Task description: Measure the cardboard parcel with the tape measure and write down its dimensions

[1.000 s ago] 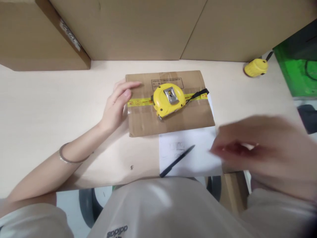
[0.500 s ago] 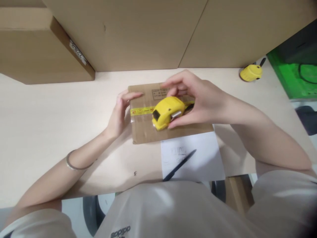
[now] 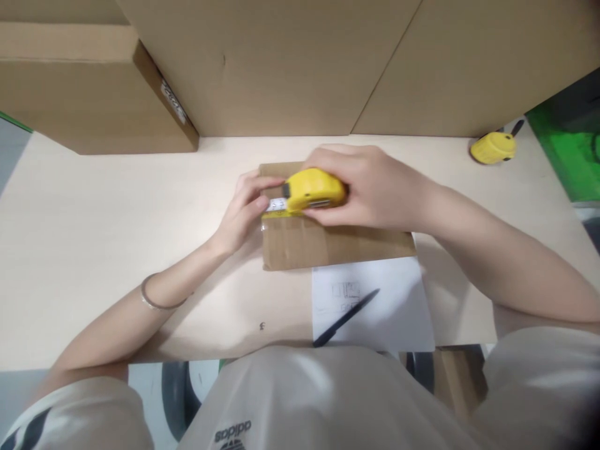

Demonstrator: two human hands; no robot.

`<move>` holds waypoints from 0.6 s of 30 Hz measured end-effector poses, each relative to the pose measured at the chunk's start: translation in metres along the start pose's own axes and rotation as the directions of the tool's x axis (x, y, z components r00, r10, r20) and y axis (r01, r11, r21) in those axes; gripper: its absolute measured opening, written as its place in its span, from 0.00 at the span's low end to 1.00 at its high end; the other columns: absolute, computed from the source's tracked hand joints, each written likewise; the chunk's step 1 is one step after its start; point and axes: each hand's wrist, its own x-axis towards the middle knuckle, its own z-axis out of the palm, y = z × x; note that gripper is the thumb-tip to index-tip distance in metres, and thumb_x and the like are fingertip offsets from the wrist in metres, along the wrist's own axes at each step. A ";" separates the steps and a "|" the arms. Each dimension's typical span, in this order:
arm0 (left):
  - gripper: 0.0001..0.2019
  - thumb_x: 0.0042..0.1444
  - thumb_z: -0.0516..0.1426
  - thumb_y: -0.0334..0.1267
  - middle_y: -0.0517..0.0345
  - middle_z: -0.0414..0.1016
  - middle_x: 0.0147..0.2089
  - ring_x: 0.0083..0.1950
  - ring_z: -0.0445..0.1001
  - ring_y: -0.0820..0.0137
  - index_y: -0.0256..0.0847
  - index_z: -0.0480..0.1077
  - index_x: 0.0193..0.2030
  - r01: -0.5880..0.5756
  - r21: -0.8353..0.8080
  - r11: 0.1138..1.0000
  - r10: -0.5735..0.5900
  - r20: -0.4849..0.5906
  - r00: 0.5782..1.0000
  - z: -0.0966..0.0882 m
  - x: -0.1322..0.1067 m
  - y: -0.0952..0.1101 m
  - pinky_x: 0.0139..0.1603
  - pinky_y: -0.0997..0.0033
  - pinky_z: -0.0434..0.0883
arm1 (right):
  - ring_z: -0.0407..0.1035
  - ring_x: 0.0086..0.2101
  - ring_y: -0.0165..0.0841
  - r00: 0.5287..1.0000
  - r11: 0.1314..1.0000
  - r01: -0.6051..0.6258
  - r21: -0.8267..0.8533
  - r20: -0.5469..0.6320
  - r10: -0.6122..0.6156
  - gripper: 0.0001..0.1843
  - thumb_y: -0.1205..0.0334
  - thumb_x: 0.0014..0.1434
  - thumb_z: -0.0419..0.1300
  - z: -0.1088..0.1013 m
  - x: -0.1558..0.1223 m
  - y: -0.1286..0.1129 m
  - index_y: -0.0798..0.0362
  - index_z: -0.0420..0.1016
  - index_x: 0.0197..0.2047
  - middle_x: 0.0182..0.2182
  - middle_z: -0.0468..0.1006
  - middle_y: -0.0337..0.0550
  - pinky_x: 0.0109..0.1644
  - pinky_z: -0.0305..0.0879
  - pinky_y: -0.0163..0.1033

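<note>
My right hand (image 3: 365, 187) grips a yellow tape measure (image 3: 314, 189) just above a small cardboard box (image 3: 337, 245). A short white length of its blade (image 3: 277, 204) sticks out to the left. My left hand (image 3: 246, 209) is at the box's left edge, thumb and fingers closed on the blade's end; the tip itself is hidden. Yellow printed tape runs across the box top, mostly covered by the tape measure and my right hand. Under the box's near edge lies a white sheet of paper (image 3: 398, 300) with pencil-like marks, and a black pen (image 3: 344, 319) rests on it.
Large cardboard boxes (image 3: 281, 69) stand along the back of the pale table (image 3: 117, 231). Another carton (image 3: 94, 106) is at the back left. A second yellow object with a black strap, like a tape measure (image 3: 493, 147), sits at the back right.
The tape measure has turned level, and a bit of blade now shows from it. My left thumb and fingers have closed on the blade's end. The whole view has shifted slightly.
</note>
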 end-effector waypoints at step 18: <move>0.20 0.59 0.59 0.58 0.56 0.70 0.57 0.66 0.64 0.53 0.56 0.77 0.54 0.060 -0.021 0.998 -0.060 0.018 0.998 -0.004 0.004 0.007 0.74 0.46 0.59 | 0.70 0.27 0.22 0.950 0.950 -0.306 -0.066 -0.087 0.300 0.31 0.35 0.52 0.65 -0.058 -0.094 0.074 0.49 0.76 0.50 0.34 0.79 0.33 0.27 0.58 0.30</move>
